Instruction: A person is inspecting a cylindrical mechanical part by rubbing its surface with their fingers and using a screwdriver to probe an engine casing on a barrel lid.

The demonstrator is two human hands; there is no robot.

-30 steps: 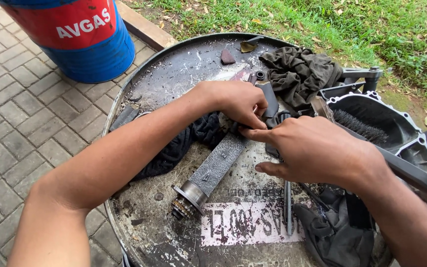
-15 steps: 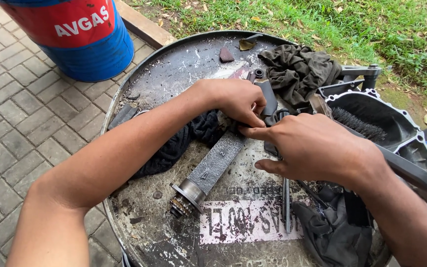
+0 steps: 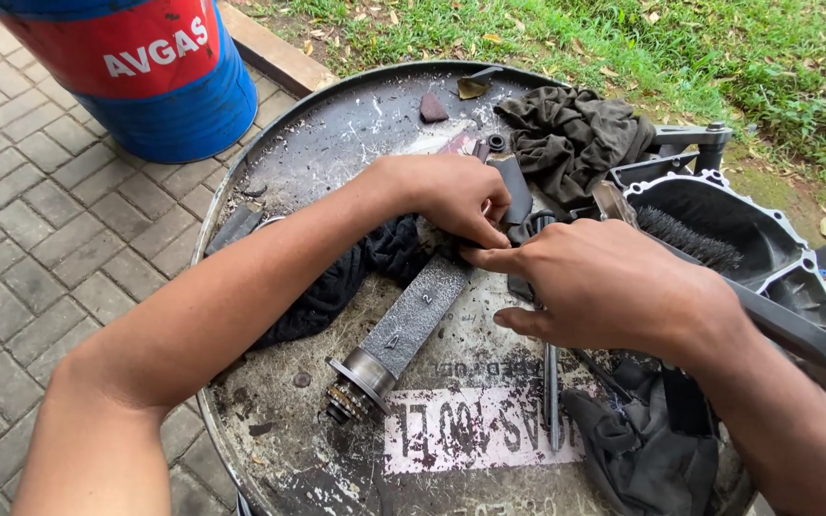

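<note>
Grey metal shaft (image 3: 411, 323) flat on drum-lid worktop (image 3: 336, 143), geared end toward camera. Prob. heavy, stiff, rough-cast, greasy; best gripped mid-barrel. Left hand (image 3: 451, 196) & right hand (image 3: 604, 287) pinched shut at shaft's far end, on what can't tell. Dark rag (image 3: 356, 277) just left of shaft.

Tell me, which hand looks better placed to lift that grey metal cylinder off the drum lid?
Probably the left hand: it grips the upper end of the grey cylinder, while the right hand only reaches its fingertips to that end and lies over other tools.
</note>
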